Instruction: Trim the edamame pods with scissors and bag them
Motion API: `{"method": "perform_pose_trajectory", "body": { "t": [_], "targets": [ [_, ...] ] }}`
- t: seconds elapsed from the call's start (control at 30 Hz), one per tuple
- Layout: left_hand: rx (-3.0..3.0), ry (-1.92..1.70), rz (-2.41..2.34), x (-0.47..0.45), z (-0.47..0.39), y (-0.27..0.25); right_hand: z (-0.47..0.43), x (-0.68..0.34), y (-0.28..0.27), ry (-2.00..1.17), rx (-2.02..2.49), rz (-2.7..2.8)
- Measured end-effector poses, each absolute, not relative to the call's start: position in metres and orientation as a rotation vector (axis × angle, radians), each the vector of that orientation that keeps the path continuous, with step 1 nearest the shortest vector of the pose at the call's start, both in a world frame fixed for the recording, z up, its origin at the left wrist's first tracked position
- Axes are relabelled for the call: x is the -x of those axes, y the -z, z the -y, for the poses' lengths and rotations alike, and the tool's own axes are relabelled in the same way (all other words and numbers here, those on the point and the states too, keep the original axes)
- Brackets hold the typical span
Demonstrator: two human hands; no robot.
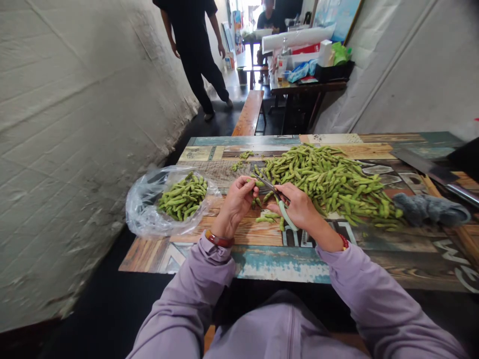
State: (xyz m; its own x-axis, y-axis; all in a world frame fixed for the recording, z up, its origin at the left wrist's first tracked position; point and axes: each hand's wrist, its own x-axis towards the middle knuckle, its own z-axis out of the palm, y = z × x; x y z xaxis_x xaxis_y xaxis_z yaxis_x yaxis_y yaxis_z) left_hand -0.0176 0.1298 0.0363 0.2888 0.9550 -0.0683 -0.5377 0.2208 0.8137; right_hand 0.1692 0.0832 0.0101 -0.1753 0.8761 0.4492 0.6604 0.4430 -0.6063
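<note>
Between the thumb and fingers of my left hand [239, 202] is a green soybean pod [258, 184], partly hidden by the fingertips. My right hand [299, 207] grips a pair of scissors [286, 215] with pale green handles, and the blades point left toward the pod. A large heap of soybean pods [329, 182] spreads over the table beyond and to the right of my hands. A few loose pods [270, 218] lie just below them. To the left, a clear plastic bag [139, 209] stands open with more pods [183, 197] inside.
The table [209, 254] has a patchwork wood top. Small green trimmings [243, 159] lie near its far side. At right are a grey cloth [430, 209] and a cleaver [426, 167]. Beyond stand a bench [250, 112], a cluttered table [288, 89] and a person in black [192, 40].
</note>
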Motion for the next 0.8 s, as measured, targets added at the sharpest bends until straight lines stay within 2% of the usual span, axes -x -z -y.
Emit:
{"method": "perform_pose_trajectory", "body": {
  "t": [0.8],
  "targets": [
    [-0.779,-1.162,-0.657,0.0179,-0.1353,-0.0303,-0.0847,-0.1707,-0.0087,-0.269,1.275,1.993]
  ]
}}
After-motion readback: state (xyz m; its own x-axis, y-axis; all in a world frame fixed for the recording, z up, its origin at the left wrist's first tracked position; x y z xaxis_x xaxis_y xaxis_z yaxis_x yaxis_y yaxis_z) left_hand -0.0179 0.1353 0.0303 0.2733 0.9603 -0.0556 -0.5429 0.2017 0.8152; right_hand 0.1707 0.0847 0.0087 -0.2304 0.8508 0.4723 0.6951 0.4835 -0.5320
